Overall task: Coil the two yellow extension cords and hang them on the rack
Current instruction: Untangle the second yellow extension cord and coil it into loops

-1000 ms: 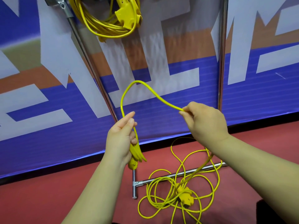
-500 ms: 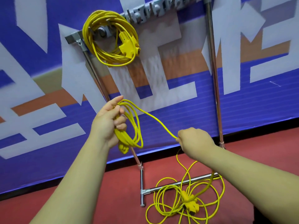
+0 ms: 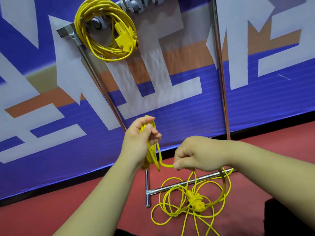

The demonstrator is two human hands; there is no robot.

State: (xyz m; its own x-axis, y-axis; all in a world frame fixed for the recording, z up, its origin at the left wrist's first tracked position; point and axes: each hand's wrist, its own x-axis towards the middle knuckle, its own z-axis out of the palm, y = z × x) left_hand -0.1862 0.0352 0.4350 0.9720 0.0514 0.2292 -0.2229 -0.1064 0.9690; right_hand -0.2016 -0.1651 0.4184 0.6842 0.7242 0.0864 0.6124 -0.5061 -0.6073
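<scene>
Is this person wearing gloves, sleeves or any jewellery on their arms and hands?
No. The left hand and right hand are bare, with no gloves, rings or bracelets showing. The left forearm and right forearm are uncovered as far as the picture reaches; no sleeve, watch or marking is visible.

One coiled cord [image 3: 109, 56] is hanging top left on the rack [image 3: 102, 89], other cord [image 3: 194, 200] is sprawling across its base bar [image 3: 156, 189] on the floor [image 3: 85, 210].

one coiled yellow cord [image 3: 105, 29] hangs on the rack [image 3: 136, 5]; the other [image 3: 190, 201] sprawls on floor.
</scene>
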